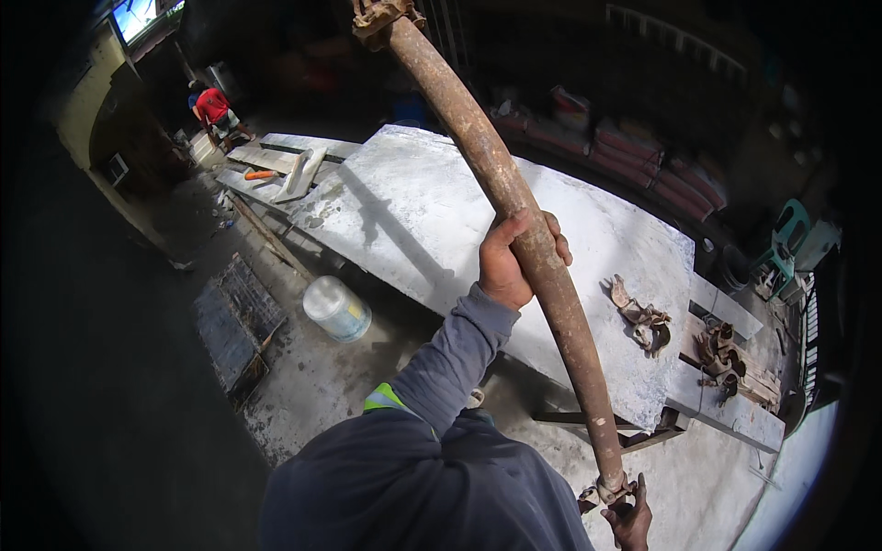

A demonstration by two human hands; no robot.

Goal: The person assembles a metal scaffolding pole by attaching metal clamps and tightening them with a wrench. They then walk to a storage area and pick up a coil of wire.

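Note:
A rusty scaffold pipe (459, 106) slants across the view above a pale, dusty board tabletop (413, 197). Around its middle wraps my left hand (513, 262), thumb on the near side and fingertips showing beyond. A rusty scaffold clamp (382, 18) sits on the far end, cut off by the upper edge. At the near end is another clamp (608, 491), gripped by my right hand (631, 522), partly hidden behind it. Loose clamps (641, 317) lie on the board right of the pipe.
More rusty clamps (721, 358) are heaped on planks at the right. An orange-handled tool (260, 174) and a pale float (301, 176) lie on the far-left planks. A bucket (336, 309) stands left of the table. A person in red (213, 106) bends over far left; stacked sacks (629, 151) line the back.

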